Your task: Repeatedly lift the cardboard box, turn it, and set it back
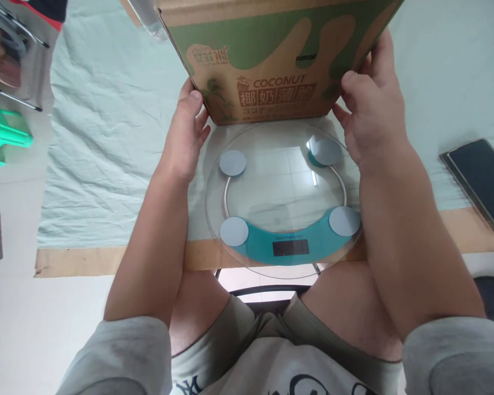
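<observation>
L hand (184,133) + R hand (374,112): grip pinching coconut box (267,66) btwn them (contents hidden).

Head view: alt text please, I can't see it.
A person's left hand and right hand hold a brown-and-green cardboard box marked COCONUT by its sides, near the far rim of a round clear-glass scale with a teal display strip. A pale green cloth lies underneath; a dark rectangular phone lies right.

Green stool (14,138) on pale tiled floor (24,329)
</observation>
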Demonstrator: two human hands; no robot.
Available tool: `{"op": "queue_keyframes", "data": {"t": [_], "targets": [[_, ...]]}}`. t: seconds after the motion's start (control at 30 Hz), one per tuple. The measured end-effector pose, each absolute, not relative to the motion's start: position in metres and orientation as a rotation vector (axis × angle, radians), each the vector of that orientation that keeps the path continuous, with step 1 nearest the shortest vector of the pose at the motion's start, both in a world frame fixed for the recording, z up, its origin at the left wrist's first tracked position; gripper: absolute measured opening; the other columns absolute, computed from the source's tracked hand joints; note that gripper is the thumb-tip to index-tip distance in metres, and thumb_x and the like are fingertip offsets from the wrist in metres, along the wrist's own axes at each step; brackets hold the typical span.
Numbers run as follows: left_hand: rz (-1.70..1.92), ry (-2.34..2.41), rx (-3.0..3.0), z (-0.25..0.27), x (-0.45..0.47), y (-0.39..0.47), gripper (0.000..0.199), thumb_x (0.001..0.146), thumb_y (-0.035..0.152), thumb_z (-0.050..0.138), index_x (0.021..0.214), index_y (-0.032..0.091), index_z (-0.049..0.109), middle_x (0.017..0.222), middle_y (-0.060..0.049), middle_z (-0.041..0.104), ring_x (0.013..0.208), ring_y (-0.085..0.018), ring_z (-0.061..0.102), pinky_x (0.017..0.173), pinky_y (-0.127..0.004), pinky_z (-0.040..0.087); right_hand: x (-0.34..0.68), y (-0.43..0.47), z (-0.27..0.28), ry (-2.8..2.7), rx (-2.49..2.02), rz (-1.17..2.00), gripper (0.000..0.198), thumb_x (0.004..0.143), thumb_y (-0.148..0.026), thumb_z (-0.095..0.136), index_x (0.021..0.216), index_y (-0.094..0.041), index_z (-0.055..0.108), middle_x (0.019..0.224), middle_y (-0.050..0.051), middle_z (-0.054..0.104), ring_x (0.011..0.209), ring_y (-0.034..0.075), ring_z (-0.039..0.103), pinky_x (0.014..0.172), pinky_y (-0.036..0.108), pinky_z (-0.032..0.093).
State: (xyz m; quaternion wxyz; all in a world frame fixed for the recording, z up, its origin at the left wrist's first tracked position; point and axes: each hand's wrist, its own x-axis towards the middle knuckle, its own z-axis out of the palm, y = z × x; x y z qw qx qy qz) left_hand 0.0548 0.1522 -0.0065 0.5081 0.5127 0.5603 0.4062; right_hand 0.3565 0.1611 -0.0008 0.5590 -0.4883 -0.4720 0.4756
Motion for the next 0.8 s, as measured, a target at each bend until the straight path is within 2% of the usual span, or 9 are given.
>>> {"op": "queue_keyframes", "data": {"t": [0.07,0.13,0.23,0.3,0.4,0.5,0.57,0.67,0.8], "targets": [[1.006,1.319,1.171,-0.013,0.051,0.156,0.096,0.065,0.087,0.083,0.154,0.053,0.071,0.189,0.019,0.056,0.190,-0.036,0.041,0.156,-0.060,0.036,0.360,0.164,-0.004,-1.114,-1.183,1.111,0.074,0.082,-0.016,0.063,0.151,-0.040,0.056,0.169,-0.008,0.062,0.145,0.013,0.065,0.113,0.032,0.061],[1.066,1.273,1.072,-0.027,0.043,0.165,0.092,0.055,0.088,0.092,0.136,0.047,0.079,0.184,0.016,0.062,0.187,-0.040,0.042,0.151,-0.060,0.040,0.361,0.166,-0.006,-1.095,-1.217,1.098,0.071,0.082,-0.020,0.063,0.149,-0.045,0.058,0.167,-0.009,0.061,0.136,0.015,0.066,0.095,0.031,0.056],[1.168,1.197,0.941,-0.047,0.029,0.178,0.088,0.044,0.084,0.106,0.118,0.042,0.084,0.178,0.009,0.068,0.182,-0.045,0.044,0.139,-0.058,0.047,0.359,0.163,-0.003,-1.021,-1.250,1.079,0.063,0.085,-0.019,0.060,0.142,-0.044,0.066,0.163,-0.012,0.064,0.130,0.014,0.069,0.093,0.030,0.052],[1.231,1.167,0.876,-0.050,0.024,0.180,0.088,0.046,0.075,0.114,0.122,0.043,0.086,0.174,0.005,0.072,0.176,-0.045,0.048,0.130,-0.054,0.051,0.356,0.159,0.003,-0.970,-1.273,1.068,0.063,0.088,-0.016,0.057,0.143,-0.042,0.070,0.160,-0.013,0.069,0.129,0.011,0.071,0.095,0.028,0.053],[1.325,1.206,0.787,-0.036,0.026,0.175,0.083,0.065,0.057,0.114,0.137,0.036,0.079,0.158,-0.001,0.080,0.155,-0.037,0.063,0.115,-0.046,0.054,0.355,0.154,0.011,-0.882,-1.318,1.024,0.058,0.095,-0.013,0.055,0.145,-0.035,0.075,0.154,-0.007,0.075,0.118,0.007,0.075,0.089,0.024,0.050],[1.470,1.311,0.873,-0.014,0.037,0.160,0.033,0.098,0.027,0.083,0.127,0.023,0.069,0.125,-0.005,0.085,0.114,-0.024,0.076,0.092,-0.036,0.052,0.358,0.150,0.017,-0.773,-1.329,0.925,0.028,0.103,-0.021,0.053,0.122,-0.018,0.074,0.129,0.004,0.078,0.097,0.008,0.075,0.081,0.024,0.048],[1.564,1.334,0.968,-0.004,0.044,0.145,0.009,0.102,0.011,0.060,0.102,0.020,0.060,0.096,-0.004,0.078,0.085,-0.017,0.071,0.075,-0.033,0.044,0.362,0.145,0.017,-0.721,-1.308,0.846,0.019,0.104,-0.024,0.048,0.101,-0.015,0.064,0.100,0.006,0.070,0.080,0.009,0.066,0.073,0.024,0.044],[1.608,1.289,1.094,-0.006,0.048,0.115,0.034,0.102,0.012,0.057,0.076,0.023,0.039,0.065,0.000,0.051,0.059,-0.013,0.050,0.062,-0.034,0.030,0.369,0.132,0.011,-0.683,-1.270,0.747,0.021,0.098,-0.019,0.041,0.077,-0.020,0.044,0.069,-0.001,0.037,0.057,0.008,0.038,0.059,0.025,0.024],[1.522,1.267,1.272,-0.023,0.038,0.081,0.057,0.080,0.019,0.076,0.053,0.021,0.026,0.054,0.003,0.020,0.052,-0.007,0.023,0.059,-0.036,0.012,0.384,0.103,-0.006,-0.694,-1.258,0.713,0.036,0.088,-0.010,0.045,0.067,-0.021,0.019,0.067,-0.004,0.008,0.053,0.004,0.012,0.055,0.025,0.005]]}}
